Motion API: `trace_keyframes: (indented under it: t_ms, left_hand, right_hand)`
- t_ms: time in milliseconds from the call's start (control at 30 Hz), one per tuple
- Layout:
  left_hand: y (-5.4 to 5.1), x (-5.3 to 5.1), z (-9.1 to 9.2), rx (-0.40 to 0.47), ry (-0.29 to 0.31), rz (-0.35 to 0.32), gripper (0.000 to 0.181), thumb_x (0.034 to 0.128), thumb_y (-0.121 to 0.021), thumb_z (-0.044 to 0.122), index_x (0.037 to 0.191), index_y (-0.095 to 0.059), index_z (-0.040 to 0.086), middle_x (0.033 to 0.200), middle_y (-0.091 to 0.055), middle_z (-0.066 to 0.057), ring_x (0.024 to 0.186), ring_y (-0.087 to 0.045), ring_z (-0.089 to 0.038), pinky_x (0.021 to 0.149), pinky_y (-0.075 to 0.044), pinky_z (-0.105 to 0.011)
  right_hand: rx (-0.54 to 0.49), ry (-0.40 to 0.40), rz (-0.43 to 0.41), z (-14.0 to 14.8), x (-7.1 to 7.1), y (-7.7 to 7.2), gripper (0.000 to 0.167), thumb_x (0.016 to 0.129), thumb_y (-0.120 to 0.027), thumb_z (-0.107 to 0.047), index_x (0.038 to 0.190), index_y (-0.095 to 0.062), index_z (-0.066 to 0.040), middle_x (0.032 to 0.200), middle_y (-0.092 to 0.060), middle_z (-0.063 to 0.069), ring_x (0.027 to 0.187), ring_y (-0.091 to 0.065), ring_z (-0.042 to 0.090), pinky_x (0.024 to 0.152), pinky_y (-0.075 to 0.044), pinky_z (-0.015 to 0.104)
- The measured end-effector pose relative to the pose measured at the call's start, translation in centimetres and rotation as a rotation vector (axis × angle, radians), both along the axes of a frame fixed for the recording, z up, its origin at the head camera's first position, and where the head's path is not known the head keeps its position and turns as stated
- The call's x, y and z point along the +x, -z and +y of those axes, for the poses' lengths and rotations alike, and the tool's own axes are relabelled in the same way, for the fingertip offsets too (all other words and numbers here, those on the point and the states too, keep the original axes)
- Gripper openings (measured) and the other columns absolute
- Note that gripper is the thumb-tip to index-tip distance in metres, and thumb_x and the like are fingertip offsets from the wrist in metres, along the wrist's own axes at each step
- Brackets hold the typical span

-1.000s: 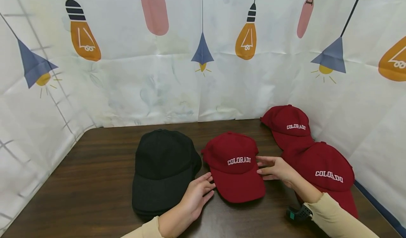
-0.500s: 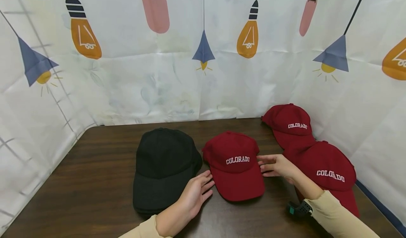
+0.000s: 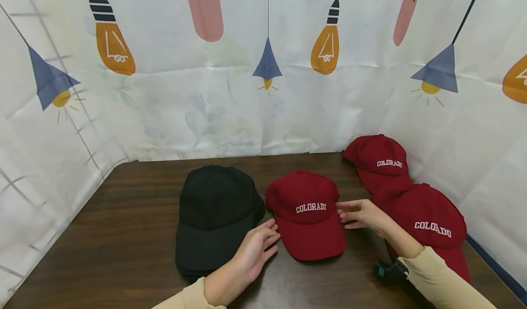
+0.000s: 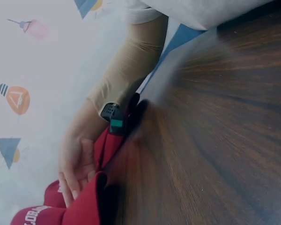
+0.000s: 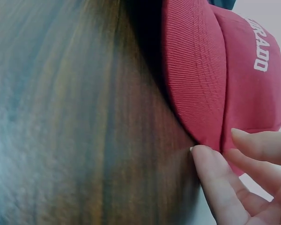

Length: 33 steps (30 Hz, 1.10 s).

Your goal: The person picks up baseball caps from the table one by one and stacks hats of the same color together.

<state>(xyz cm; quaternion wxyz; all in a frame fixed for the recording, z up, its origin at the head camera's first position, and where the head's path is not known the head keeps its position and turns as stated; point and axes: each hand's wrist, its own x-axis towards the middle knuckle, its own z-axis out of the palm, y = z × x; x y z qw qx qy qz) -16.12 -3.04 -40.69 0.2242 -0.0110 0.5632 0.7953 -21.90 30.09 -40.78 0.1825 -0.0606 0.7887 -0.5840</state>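
A red baseball cap (image 3: pixel 304 235) lettered COLORADO lies on the dark wooden table with its brim toward me. On the cap's left edge rest the fingertips of my left hand (image 3: pixel 256 249), fingers nearly straight. At the opposite side, my right hand (image 3: pixel 366 216) touches the cap where brim meets crown, fingers extended and slightly bent. The right wrist view shows those fingers (image 5: pixel 215 173) against the red cap (image 5: pixel 196 70). In the left wrist view my right hand (image 4: pixel 77 168) shows beside the cap, while my left hand is out of that frame.
Just left of the red cap sits a stack of black caps (image 3: pixel 216 222). Two more red COLORADO caps, a far one (image 3: pixel 380 158) and a near one (image 3: pixel 432 222), overlap at the right. A printed white curtain (image 3: pixel 230 107) hangs behind the table (image 3: pixel 103 235).
Both hands stay at the sides of the middle red cap, which is almost still; its lettering and brim show a very slight turn. The whole head view has shifted a little.
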Motion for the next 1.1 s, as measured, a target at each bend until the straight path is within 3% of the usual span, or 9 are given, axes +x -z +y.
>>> trace_keyframes:
  t_ms: [200, 433, 600, 733, 933, 1100]
  left_hand:
    - [-0.8, 0.3, -0.1, 0.018, -0.012, 0.039, 0.062, 0.1002, -0.043, 0.004, 0.157, -0.023, -0.010, 0.162, -0.022, -0.031, 0.148, -0.025, -0.047, 0.119, -0.021, -0.061]
    - [-2.3, 0.2, 0.6, 0.059, -0.014, 0.086, 0.062, 0.1000, -0.042, 0.004, 0.158, -0.024, -0.007, 0.162, -0.026, -0.029, 0.147, -0.029, -0.046, 0.119, -0.022, -0.058]
    - [-3.7, -0.3, 1.4, 0.094, 0.001, 0.127, 0.060, 0.1002, -0.041, 0.003, 0.158, -0.027, -0.006, 0.161, -0.031, -0.026, 0.146, -0.033, -0.044, 0.120, -0.023, -0.057]
    - [-5.0, -1.0, 2.1, 0.126, 0.045, 0.146, 0.057, 0.1021, -0.039, 0.005, 0.157, -0.031, -0.004, 0.159, -0.037, -0.024, 0.145, -0.038, -0.041, 0.120, -0.023, -0.054]
    - [-6.5, -3.0, 3.1, 0.144, 0.072, 0.170, 0.052, 0.1028, -0.040, 0.006, 0.154, -0.040, -0.002, 0.155, -0.045, -0.021, 0.142, -0.043, -0.038, 0.119, -0.027, -0.051]
    - [-6.6, -4.2, 4.7, 0.139, 0.070, 0.170, 0.050, 0.1029, -0.039, 0.005, 0.152, -0.044, -0.002, 0.152, -0.049, -0.021, 0.140, -0.047, -0.037, 0.118, -0.030, -0.052]
  right_hand:
    - [-0.003, -0.016, 0.034, 0.5, -0.3, -0.5, 0.050, 0.100, -0.063, -0.001, 0.142, -0.044, 0.020, 0.124, -0.065, 0.025, 0.099, -0.068, 0.021, 0.087, -0.059, 0.042]
    - [-0.013, -0.035, 0.096, 1.2, -0.1, -2.5, 0.054, 0.100, -0.065, -0.003, 0.142, -0.042, 0.021, 0.126, -0.063, 0.031, 0.100, -0.070, 0.023, 0.087, -0.059, 0.040]
    - [0.009, -0.045, 0.166, 2.0, 0.2, -4.1, 0.053, 0.101, -0.065, -0.005, 0.141, -0.043, 0.021, 0.125, -0.064, 0.029, 0.101, -0.071, 0.025, 0.086, -0.059, 0.041]
    - [0.046, -0.023, 0.215, 3.0, 0.8, -5.4, 0.048, 0.101, -0.064, -0.006, 0.139, -0.048, 0.019, 0.120, -0.069, 0.019, 0.098, -0.071, 0.021, 0.083, -0.060, 0.038]
    - [0.074, 0.035, 0.289, 4.6, 2.0, -7.1, 0.036, 0.101, -0.065, -0.007, 0.134, -0.061, 0.007, 0.112, -0.074, -0.001, 0.097, -0.072, 0.016, 0.081, -0.060, 0.031]
    - [0.071, 0.072, 0.329, 6.5, 2.8, -7.5, 0.027, 0.105, -0.060, -0.009, 0.129, -0.070, -0.015, 0.113, -0.074, -0.006, 0.099, -0.073, 0.015, 0.082, -0.059, 0.026]
